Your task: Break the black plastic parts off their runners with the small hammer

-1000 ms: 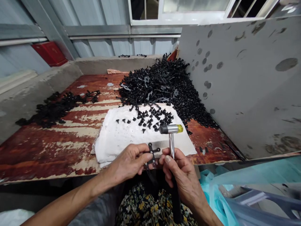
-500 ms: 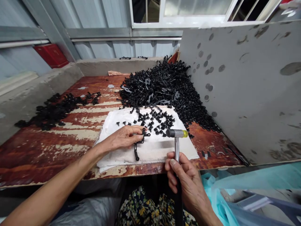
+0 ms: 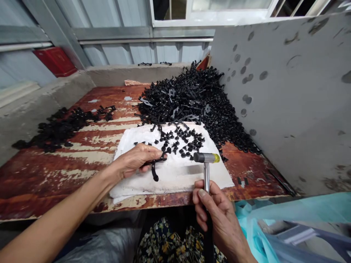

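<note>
My left hand [image 3: 138,157] grips a black branched bracket [image 3: 155,171] over the white cloth [image 3: 175,179]; one curved arm of the bracket points down toward me. My fingers hide part of it. In my right hand [image 3: 215,206], closed round the handle, a small mallet [image 3: 207,157] stands upright at the table's front edge. Its head has a black face on the left and a yellow one on the right, on a silver neck. Several small black round-headed plugs [image 3: 189,146] lie scattered on the cloth just beyond both hands.
A big heap of black parts [image 3: 186,95] covers the back right of the worn red table [image 3: 93,175]. A smaller pile of black parts [image 3: 65,128] lies at the left. A grey panel [image 3: 287,102] stands along the right side, with a turquoise bag [image 3: 255,233] below it.
My left hand has tilted and turned the bracket and shifted it slightly left. The mallet and my right hand have hardly moved.
</note>
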{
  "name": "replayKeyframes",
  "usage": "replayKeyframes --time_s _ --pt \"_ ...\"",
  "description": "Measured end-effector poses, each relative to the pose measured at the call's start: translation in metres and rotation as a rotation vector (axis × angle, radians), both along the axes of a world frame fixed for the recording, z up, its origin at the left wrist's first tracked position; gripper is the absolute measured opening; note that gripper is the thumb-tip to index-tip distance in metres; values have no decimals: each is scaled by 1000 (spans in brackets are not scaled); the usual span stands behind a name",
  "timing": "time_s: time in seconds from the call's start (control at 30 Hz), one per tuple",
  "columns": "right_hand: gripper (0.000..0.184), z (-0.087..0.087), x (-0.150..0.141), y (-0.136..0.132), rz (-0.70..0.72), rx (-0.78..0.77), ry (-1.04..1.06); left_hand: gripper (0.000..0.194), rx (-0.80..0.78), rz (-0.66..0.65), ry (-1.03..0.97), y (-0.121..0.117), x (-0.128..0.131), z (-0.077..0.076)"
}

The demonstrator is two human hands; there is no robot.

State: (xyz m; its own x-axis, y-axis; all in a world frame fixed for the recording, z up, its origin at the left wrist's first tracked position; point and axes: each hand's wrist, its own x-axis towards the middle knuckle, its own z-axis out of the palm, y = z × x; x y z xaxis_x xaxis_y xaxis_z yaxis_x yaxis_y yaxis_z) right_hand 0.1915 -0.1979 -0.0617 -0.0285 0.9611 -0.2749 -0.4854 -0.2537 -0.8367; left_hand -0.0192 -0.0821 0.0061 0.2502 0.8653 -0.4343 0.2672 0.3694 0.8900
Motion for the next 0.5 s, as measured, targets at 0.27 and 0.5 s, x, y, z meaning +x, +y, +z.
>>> replayKeyframes --time_s 0.27,0.5 --pt "41 12 -1 1 4 -42 -11 25 -23 127 75 -6 5 3" --pt "37 10 -1 0 -8 -48 -21 30 57 178 46 -5 -2 -3"
